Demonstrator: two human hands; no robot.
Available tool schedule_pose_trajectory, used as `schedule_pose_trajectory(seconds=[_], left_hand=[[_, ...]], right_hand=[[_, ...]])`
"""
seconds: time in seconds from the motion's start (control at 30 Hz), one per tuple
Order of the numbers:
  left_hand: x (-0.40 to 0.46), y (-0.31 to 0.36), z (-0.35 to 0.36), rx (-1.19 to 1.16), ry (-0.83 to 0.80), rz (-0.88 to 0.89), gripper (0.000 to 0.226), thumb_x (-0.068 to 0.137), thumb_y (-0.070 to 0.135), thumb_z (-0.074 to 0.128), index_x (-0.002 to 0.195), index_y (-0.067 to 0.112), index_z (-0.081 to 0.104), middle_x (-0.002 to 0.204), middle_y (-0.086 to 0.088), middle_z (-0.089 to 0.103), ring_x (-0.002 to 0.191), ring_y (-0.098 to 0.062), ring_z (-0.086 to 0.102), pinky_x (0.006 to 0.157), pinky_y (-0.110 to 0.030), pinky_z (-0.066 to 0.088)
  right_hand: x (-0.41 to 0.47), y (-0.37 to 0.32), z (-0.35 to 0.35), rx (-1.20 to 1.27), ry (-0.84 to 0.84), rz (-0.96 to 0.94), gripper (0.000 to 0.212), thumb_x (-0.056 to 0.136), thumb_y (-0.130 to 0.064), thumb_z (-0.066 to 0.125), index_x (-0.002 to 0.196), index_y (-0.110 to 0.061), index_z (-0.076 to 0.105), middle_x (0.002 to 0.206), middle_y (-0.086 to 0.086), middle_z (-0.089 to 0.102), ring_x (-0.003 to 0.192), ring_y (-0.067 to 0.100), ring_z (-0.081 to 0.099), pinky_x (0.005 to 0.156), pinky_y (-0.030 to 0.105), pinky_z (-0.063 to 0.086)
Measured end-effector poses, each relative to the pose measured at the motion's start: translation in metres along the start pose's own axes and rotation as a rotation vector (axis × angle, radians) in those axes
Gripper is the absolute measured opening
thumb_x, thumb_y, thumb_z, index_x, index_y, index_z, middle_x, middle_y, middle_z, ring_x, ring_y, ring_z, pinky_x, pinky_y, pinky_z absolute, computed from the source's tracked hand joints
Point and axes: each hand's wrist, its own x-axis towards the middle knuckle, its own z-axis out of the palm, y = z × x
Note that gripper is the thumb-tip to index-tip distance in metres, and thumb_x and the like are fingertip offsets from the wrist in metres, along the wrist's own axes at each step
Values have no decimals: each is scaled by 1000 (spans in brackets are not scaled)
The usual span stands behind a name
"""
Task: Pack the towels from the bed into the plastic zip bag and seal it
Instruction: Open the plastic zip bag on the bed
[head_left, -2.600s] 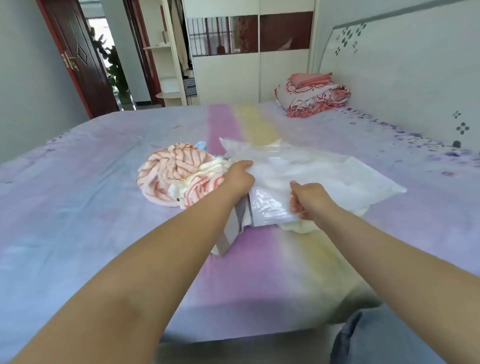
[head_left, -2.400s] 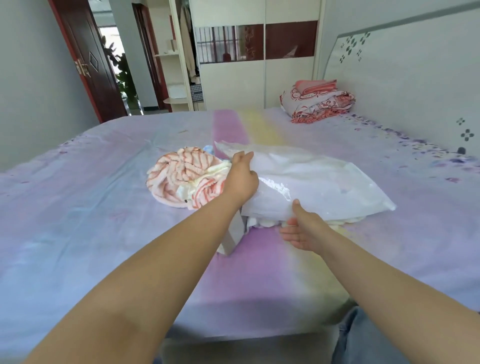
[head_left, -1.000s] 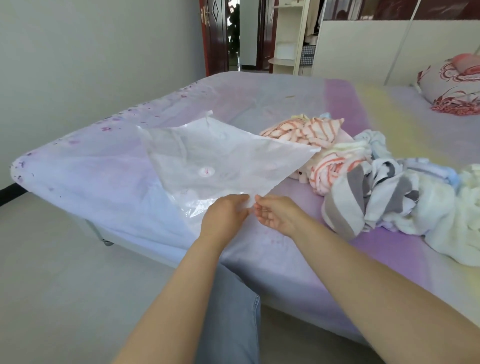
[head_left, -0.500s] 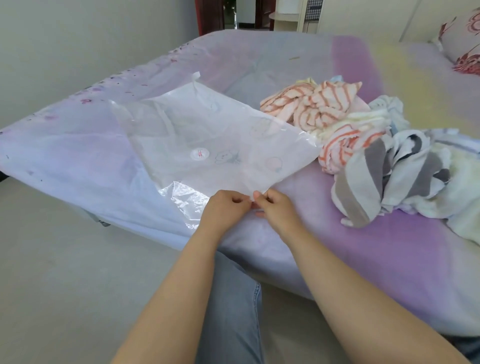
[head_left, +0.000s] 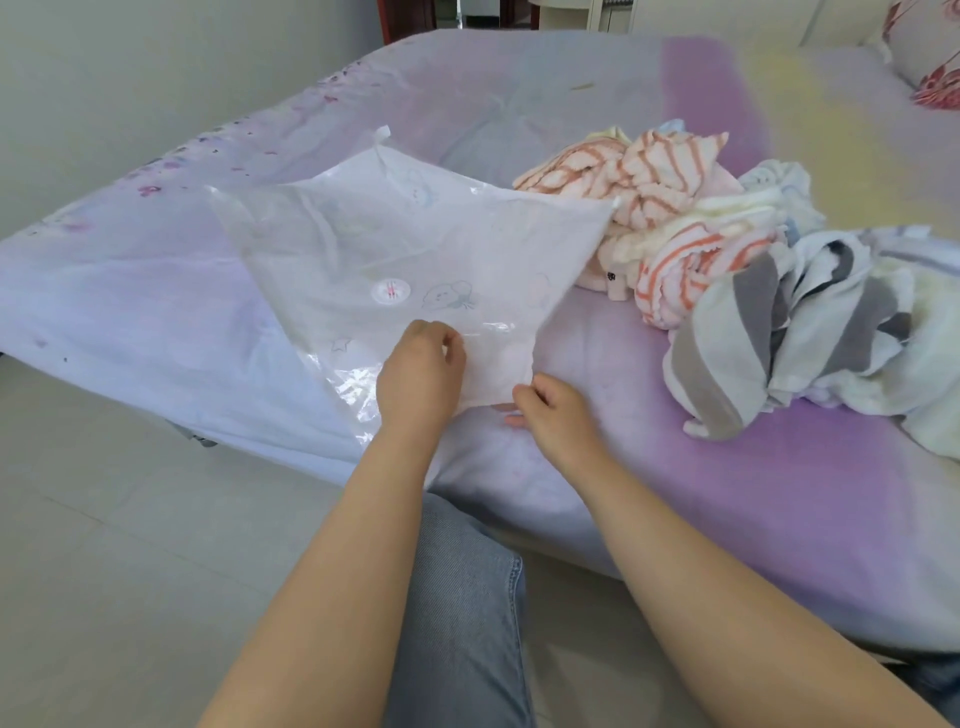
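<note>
A flat, translucent plastic zip bag (head_left: 395, 249) with a round valve and faint cartoon prints lies on the near left part of the bed. My left hand (head_left: 420, 375) pinches its near edge from above. My right hand (head_left: 551, 406) grips the same edge just to the right, at the bag's near corner. Right of the bag sits a heap of towels: orange-and-white striped ones (head_left: 649, 182) at the back, a grey-and-white striped one (head_left: 779, 332) in front, and a cream one (head_left: 935, 364) at the frame's right edge.
The bed (head_left: 675, 467) has a lilac, purple and yellow sheet; its near edge runs diagonally past my knee in blue jeans (head_left: 462, 613). Pale tiled floor (head_left: 130, 571) lies to the left. A red-patterned pillow (head_left: 930, 67) rests at the far right.
The bag went from lying over the towels to being spread flat on the bed's left. In the last half second my hands drew slightly apart along its near edge.
</note>
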Motion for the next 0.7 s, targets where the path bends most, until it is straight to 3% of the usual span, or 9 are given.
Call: schedule_pose_trajectory(seconds=[0.07, 0.13, 0.17, 0.3, 0.43, 0.5, 0.57, 0.63, 0.7], left_hand=[[4, -1, -2, 128, -178, 123, 19, 91, 27, 58, 110, 23, 60, 106, 4, 61, 86, -20, 59, 71, -32, 47], [2, 0, 0, 299, -323, 191, 23, 89, 27, 59, 111, 25, 61, 103, 3, 61, 93, -21, 59, 72, -31, 45], [1, 0, 0, 353, -308, 198, 18, 90, 26, 56, 106, 24, 63, 101, 1, 62, 93, -24, 59, 71, -31, 45], [11, 5, -20, 146, 45, 67, 18, 92, 27, 53, 87, 17, 67, 96, -5, 64, 84, -28, 60, 67, -28, 40], [29, 21, -55, -248, 303, -27, 14, 88, 23, 57, 96, 24, 69, 98, 8, 66, 87, -13, 61, 72, -17, 38], [37, 30, -74, -431, 387, -62, 13, 85, 14, 55, 89, 25, 61, 89, 14, 62, 78, -7, 60, 78, -30, 51], [45, 36, -93, -567, 440, -57, 22, 79, 5, 52, 76, 27, 48, 89, 12, 62, 61, -4, 59, 71, -45, 57], [51, 39, -107, -547, 448, -2, 29, 74, 3, 46, 69, 31, 42, 103, 7, 66, 60, -15, 63, 69, -46, 56], [52, 42, -112, -366, 480, 113, 28, 74, 3, 46, 69, 31, 45, 113, 9, 63, 68, -19, 64, 72, -40, 54]], right_hand=[[0, 1, -1, 2, 4, -23, 31, 87, -6, 49, 62, -15, 34, 56, -9, 33, 69, 9, 70, 58, 17, 48], [2, 4, -1, 36, 30, -44, 23, 85, -2, 51, 71, -14, 38, 66, 3, 38, 66, 15, 61, 69, 34, 57], [1, 5, 0, 63, 52, -48, 22, 85, 0, 51, 78, -15, 38, 73, 8, 41, 68, 19, 60, 71, 37, 58], [-4, 9, 6, 114, 134, -121, 36, 91, -4, 45, 93, -38, 34, 75, 7, 53, 69, 20, 72, 61, 25, 56], [-6, 12, 9, 19, 175, -175, 38, 94, -11, 39, 94, -48, 37, 76, 7, 56, 69, 15, 72, 62, 27, 57], [-5, 14, 8, -14, 185, -179, 29, 92, -12, 34, 86, -40, 39, 78, 2, 51, 66, 17, 71, 62, 32, 58], [-5, 14, 7, -33, 187, -192, 18, 88, -18, 31, 80, -32, 40, 77, 0, 49, 63, 17, 70, 63, 36, 59], [-5, 14, 7, -26, 183, -189, 22, 87, -21, 31, 79, -35, 46, 78, 5, 54, 59, 16, 68, 63, 31, 59], [-6, 12, 8, 36, 172, -153, 39, 88, -15, 31, 92, -45, 55, 79, 8, 57, 58, 17, 67, 61, 25, 57]])
